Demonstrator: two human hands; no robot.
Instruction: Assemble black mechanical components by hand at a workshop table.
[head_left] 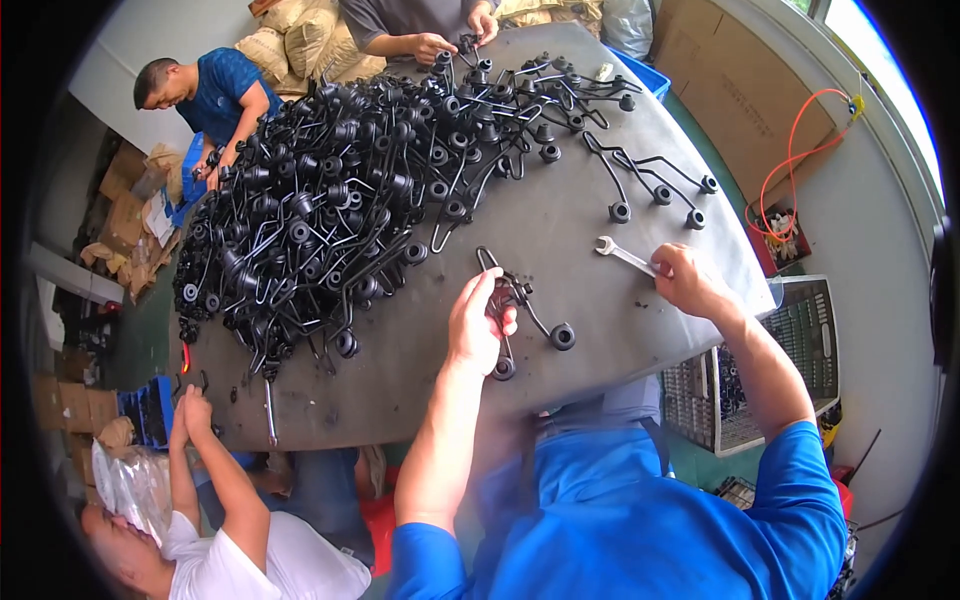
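Observation:
My left hand (478, 325) has its fingers closed around a bent black metal rod part (527, 300) with round black bushings on its ends. The part is held just over the near side of the dark tabletop (420, 395), its looped end pointing away from me. To the right, my right hand (690, 280) grips an open-end wrench (628, 257) by its handle, with the jaw pointing left toward the part. A gap separates the wrench from the part. Fingers hide the middle of the part.
A large heap of similar black rod parts (330, 190) covers the table's left and middle. Several loose ones (650, 185) lie at the far right. Another wrench (270, 410) lies near the left front edge. Co-workers' hands (455, 45) work around the table. A grey plastic crate (715, 400) stands at lower right.

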